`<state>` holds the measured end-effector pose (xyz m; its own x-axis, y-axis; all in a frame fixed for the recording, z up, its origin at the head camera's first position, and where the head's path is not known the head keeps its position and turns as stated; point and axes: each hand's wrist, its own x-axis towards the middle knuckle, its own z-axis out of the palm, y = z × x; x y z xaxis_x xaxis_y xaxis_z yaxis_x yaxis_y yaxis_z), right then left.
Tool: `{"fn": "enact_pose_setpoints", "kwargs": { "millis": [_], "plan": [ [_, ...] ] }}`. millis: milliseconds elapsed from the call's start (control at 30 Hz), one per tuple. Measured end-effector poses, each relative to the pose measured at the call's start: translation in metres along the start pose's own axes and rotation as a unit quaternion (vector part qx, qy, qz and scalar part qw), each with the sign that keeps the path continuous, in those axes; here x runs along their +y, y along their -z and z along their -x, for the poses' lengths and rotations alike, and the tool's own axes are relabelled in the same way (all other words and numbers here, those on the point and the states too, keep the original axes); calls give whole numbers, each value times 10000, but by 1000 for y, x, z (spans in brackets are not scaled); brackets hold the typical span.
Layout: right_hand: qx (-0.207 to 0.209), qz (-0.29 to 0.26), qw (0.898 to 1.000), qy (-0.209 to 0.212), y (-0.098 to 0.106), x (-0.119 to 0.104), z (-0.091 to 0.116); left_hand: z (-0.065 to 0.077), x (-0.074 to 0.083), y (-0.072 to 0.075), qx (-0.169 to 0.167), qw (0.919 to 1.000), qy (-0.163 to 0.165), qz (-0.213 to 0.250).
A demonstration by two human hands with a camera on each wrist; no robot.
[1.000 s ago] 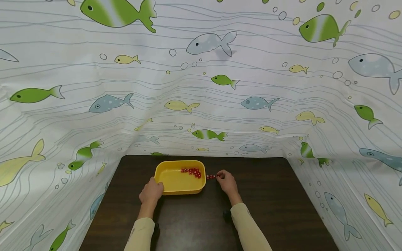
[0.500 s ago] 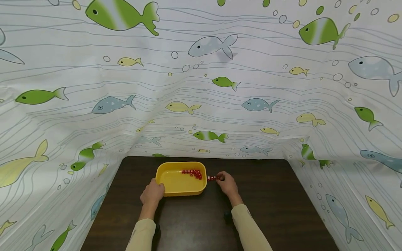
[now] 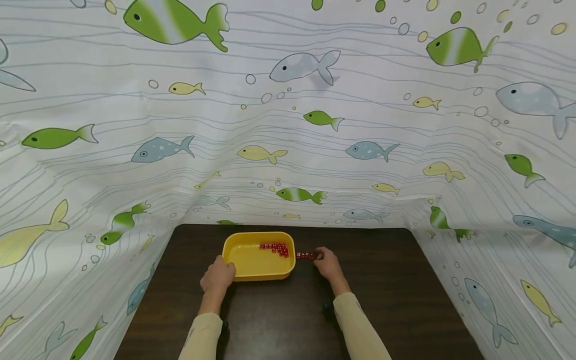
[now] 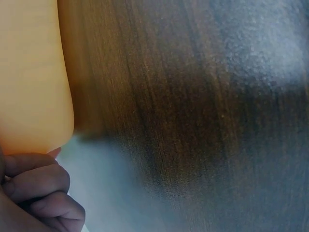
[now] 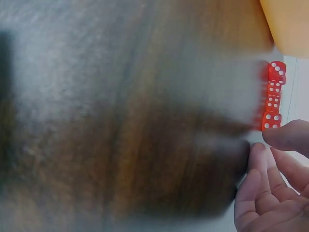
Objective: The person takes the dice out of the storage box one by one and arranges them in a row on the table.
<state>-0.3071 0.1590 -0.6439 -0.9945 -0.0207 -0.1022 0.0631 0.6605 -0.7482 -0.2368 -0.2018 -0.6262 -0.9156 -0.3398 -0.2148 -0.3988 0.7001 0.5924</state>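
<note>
A yellow plastic tray (image 3: 258, 272) stands on the dark table, with several red dice (image 3: 275, 247) along the back right of its floor. My left hand (image 3: 218, 275) grips its left rim near the front corner; in the left wrist view, curled fingers (image 4: 38, 179) show at the tray's wall. Just right of the tray, several red dice with white pips (image 5: 273, 96) form a short row on the table. At the row's right end is my right hand (image 3: 328, 263), its thumb tip near the last die. Thumb and fingers are parted, with no die visible between them.
A dark wood-grain table (image 3: 279, 320) lies under everything. A white sheet printed with fish (image 3: 279, 135) hangs behind it and along both sides. Dark wrist straps show at both forearms.
My right hand has shifted slightly right, off the end of the dice row, so more of the row shows. The left hand stays on the tray. The head view has tilted a little.
</note>
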Motion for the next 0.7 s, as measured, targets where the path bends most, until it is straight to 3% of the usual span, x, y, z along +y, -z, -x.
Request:
{"fn": "enact_pose_setpoints", "kwargs": {
  "millis": [200, 467, 700],
  "plan": [
    [-34, -32, 9999, -94, 7, -6, -1, 1, 2, 2, 5, 10000, 48, -7],
    [416, -8, 9988, -246, 12, -21, -6, -1, 1, -1, 1, 10000, 59, -33],
    [653, -109, 9978, -55, 11, -41, -10, 0, 0, 0, -1, 10000, 50, -21]
  ]
}}
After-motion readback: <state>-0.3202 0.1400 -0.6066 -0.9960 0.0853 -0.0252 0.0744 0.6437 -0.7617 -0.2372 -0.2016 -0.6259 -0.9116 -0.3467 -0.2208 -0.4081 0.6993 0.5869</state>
